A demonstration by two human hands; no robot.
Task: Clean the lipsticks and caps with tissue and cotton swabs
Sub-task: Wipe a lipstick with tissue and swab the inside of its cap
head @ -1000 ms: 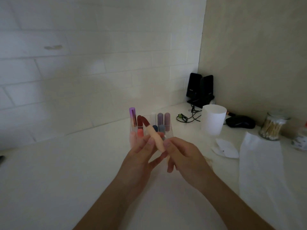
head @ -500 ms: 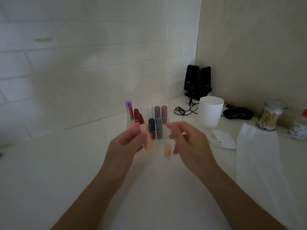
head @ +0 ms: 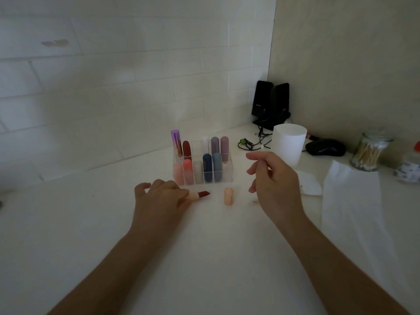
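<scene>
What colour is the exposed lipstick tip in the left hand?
Dark red lipstick tip, peach base, seen in the head view.

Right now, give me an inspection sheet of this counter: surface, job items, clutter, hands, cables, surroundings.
Surface: white counter, no spills seen.
Job's things: uncapped lipstick in the left hand; peach cap standing alone; clear organizer holding capped lipsticks; tissue sheet; cotton swab jar.
Clutter: white cup, used tissue, mouse, small bottle.
Hands: left grips the lipstick low over the counter; right hand raised, empty.
Cables: tangle by the speakers.
Surroundings: tiled wall, beige side panel.
</scene>
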